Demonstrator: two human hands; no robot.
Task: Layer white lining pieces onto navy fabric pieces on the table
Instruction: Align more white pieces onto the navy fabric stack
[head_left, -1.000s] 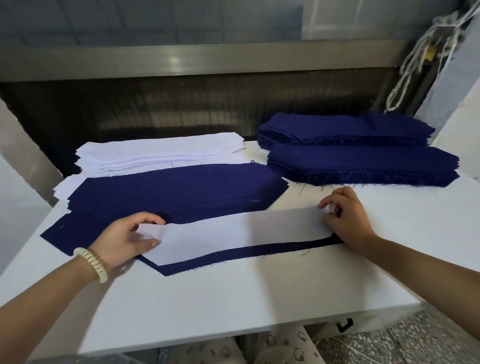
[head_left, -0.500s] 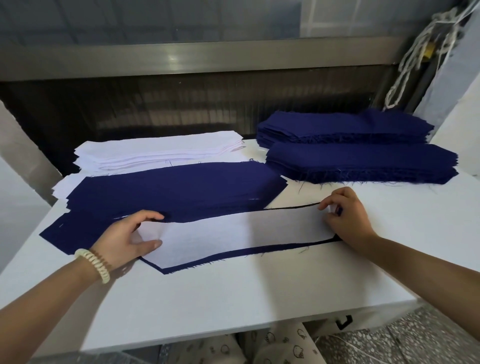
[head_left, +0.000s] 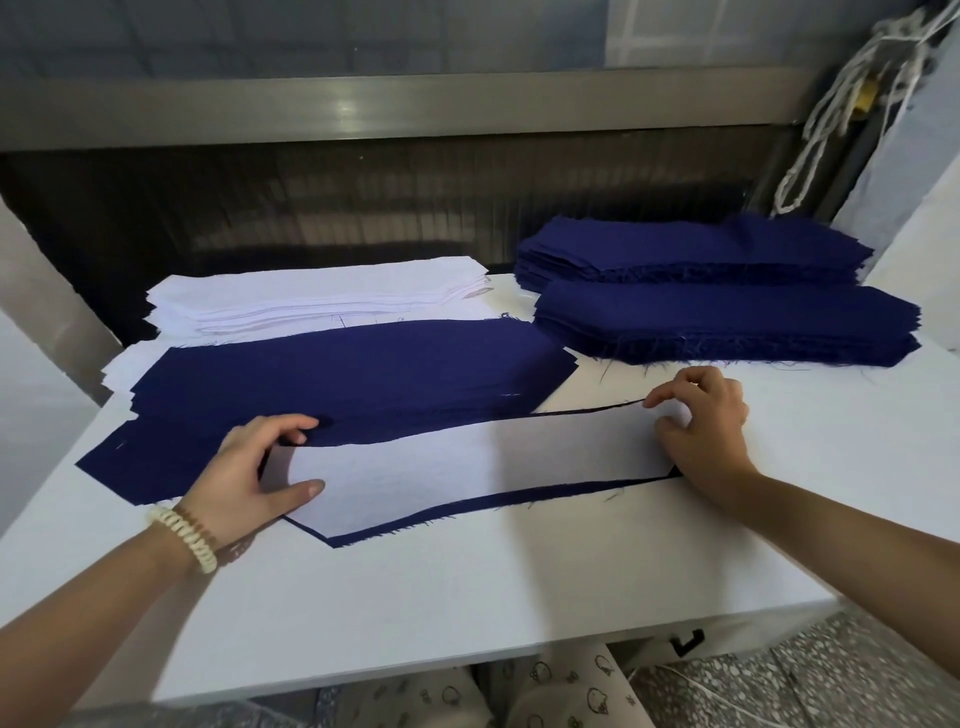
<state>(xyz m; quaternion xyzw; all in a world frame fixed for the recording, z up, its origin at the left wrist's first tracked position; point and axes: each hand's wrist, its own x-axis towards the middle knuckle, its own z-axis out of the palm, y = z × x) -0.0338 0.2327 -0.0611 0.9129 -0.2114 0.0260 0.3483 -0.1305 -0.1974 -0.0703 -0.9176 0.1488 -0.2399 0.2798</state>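
on the white surface, a long woven navy fabric piece runs left to right, frayed-edged; the smooth white lining piece lies along it. left hand and right hand each pinch one tapered end.

Garment workshop: stacked navy fabric pieces, white lining stack, white cutting table
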